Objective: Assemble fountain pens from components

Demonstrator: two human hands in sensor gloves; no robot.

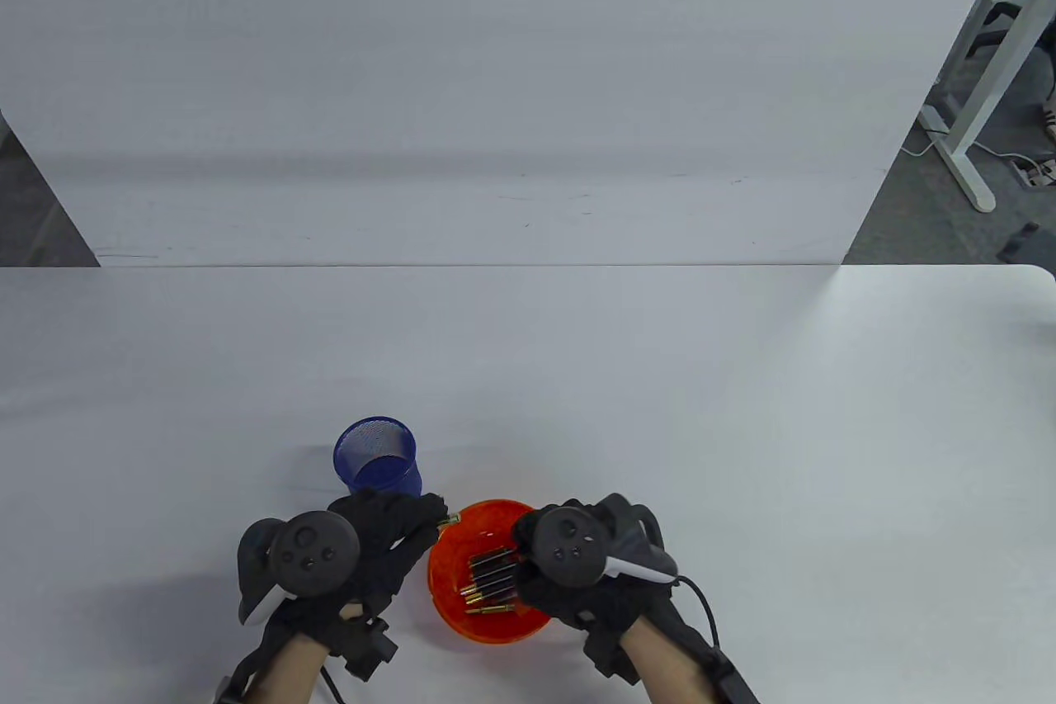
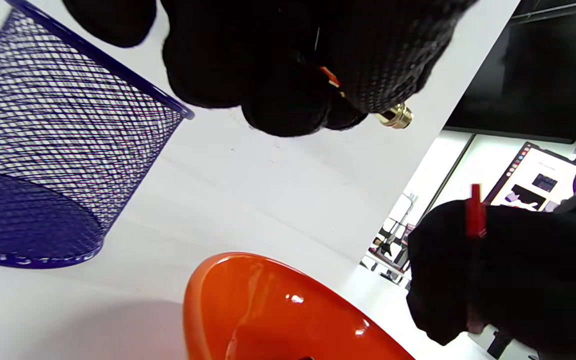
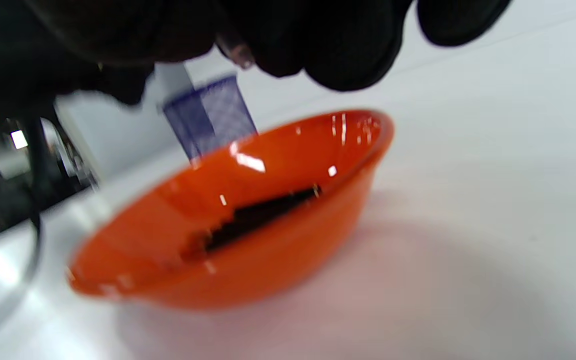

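Left hand [image 1: 388, 539]: fingers curled around a pen part [image 2: 395, 116], brass end pointing right toward the bowl [image 1: 450, 572].
Right hand [image 1: 569, 564]: over the bowl, grip can't be made out.

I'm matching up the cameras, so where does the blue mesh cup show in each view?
Table view: mesh cup left of centre, beyond the left hand.
Left wrist view: left side, tilted.
Right wrist view: blurred, upper middle.
Shared landmark: orange bowl beside it.

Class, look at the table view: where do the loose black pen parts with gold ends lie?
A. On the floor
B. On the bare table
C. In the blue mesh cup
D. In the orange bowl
D: the pen parts lie piled inside the orange bowl, between the two hands.
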